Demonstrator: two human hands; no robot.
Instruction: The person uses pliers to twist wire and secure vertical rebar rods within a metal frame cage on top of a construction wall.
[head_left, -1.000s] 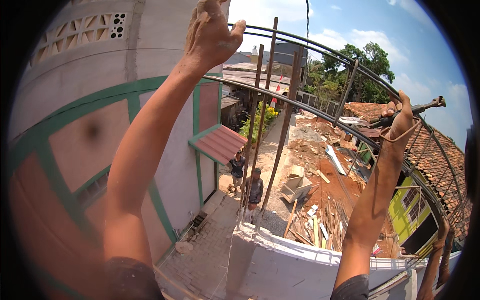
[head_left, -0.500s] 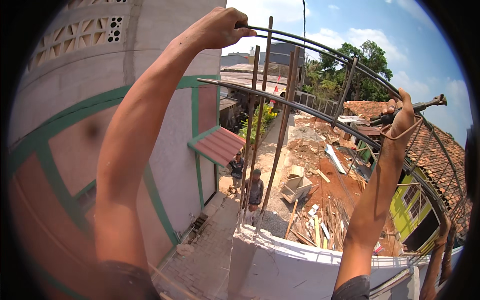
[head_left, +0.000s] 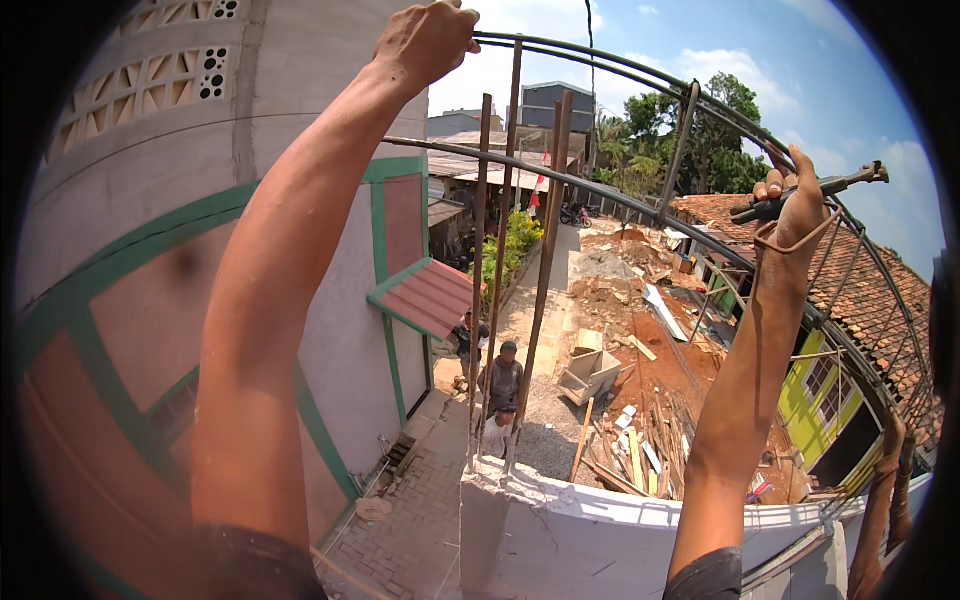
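Overhead at the upper left, my left hand (head_left: pixel 428 42) is closed round the end of the upper bars of a long rebar cage (head_left: pixel 600 188). The cage, of dark steel bars joined by square stirrups, bends across the view to the lower right. My right hand (head_left: pixel 797 215) is raised under the cage's upper bars, its fingers wrapped round what look like dark-handled pincers (head_left: pixel 835 190). A rubber-like band circles that wrist. Between my arms, several upright rusty rebars (head_left: pixel 545 260) rise from the wall top and pass close to the cage; contact is unclear.
A white wall (head_left: pixel 600 550) runs below me. Another person's hands (head_left: pixel 888 460) are at the cage's lower right end. People (head_left: pixel 503 375) stand below on the paving. A building with a small red awning (head_left: pixel 428 298) is at left; timber scraps (head_left: pixel 650 450) lie beyond the wall.
My left hand has risen a little and shifted left, lifting that end of the cage. My right hand keeps its grip, almost unmoved. Below, a person in white shows more clearly.
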